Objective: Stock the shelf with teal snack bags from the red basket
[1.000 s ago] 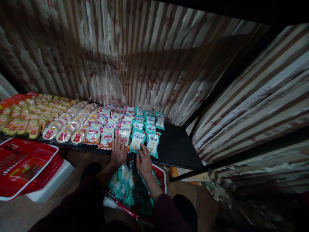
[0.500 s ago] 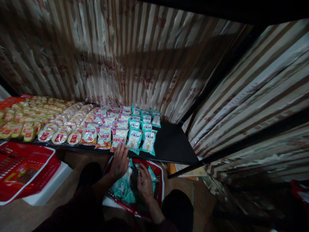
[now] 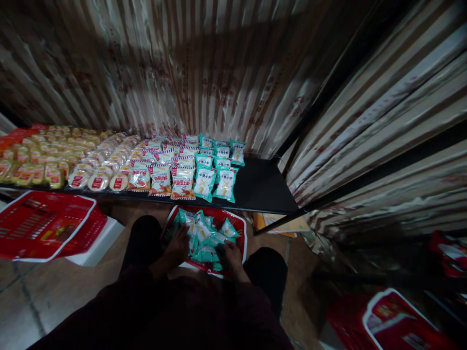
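A red basket (image 3: 243,238) with a white rim stands between my knees, holding several teal snack packets (image 3: 204,231). My left hand (image 3: 178,245) is over the basket's left side, its fingertips against the packets; dim light hides what it may hold. At the right side my right hand (image 3: 232,253) touches the packets with bent fingers, and its grip is hard to make out. Above the basket, a black shelf (image 3: 260,187) carries rows of teal packets (image 3: 225,184) at the right end, beside red-and-white packets (image 3: 183,182).
Round wrapped cakes (image 3: 98,180) and yellow wrapped items (image 3: 54,176) line the shelf's left part. Another red basket (image 3: 47,226) sits at left on a white box (image 3: 98,243). A third one (image 3: 350,321) is at lower right. A black frame bar (image 3: 350,189) slants at right.
The view has tilted down. My left hand has moved from the shelf's front edge down into the basket. My right hand has shifted toward the basket's right side.
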The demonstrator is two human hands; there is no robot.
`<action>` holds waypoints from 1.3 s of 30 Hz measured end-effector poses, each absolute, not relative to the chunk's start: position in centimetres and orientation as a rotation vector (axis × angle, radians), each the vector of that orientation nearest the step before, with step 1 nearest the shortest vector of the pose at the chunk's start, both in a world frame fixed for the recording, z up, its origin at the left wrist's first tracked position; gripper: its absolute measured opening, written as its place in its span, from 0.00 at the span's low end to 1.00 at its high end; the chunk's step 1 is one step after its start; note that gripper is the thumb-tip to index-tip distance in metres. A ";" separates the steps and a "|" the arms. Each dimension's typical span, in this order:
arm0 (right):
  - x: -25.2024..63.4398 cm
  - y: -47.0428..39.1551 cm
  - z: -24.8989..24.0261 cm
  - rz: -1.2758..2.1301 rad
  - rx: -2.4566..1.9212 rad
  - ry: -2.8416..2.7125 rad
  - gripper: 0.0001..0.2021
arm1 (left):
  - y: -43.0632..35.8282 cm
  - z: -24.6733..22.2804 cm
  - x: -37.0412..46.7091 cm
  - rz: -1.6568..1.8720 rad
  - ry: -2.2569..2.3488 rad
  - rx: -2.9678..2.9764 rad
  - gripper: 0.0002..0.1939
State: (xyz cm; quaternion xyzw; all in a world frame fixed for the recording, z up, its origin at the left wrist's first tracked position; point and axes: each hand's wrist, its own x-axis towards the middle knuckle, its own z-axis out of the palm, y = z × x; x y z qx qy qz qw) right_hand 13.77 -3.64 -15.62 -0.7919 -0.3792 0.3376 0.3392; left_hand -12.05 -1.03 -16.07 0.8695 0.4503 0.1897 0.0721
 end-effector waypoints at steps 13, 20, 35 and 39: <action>14.4 -3.1 -13.9 0.806 -2.230 -0.948 0.27 | -3.8 -13.7 -11.4 0.280 1.505 2.479 0.17; 15.2 -2.9 -13.3 0.772 -2.221 -1.030 0.25 | -5.5 -12.6 -9.8 0.212 1.600 2.355 0.16; 19.6 -4.0 -12.3 0.756 -2.315 -0.985 0.19 | -5.9 -13.9 -6.2 0.042 1.490 2.272 0.18; 20.5 -4.7 -12.3 0.752 -2.315 -0.999 0.16 | -6.1 -15.1 -5.4 0.033 1.489 2.272 0.17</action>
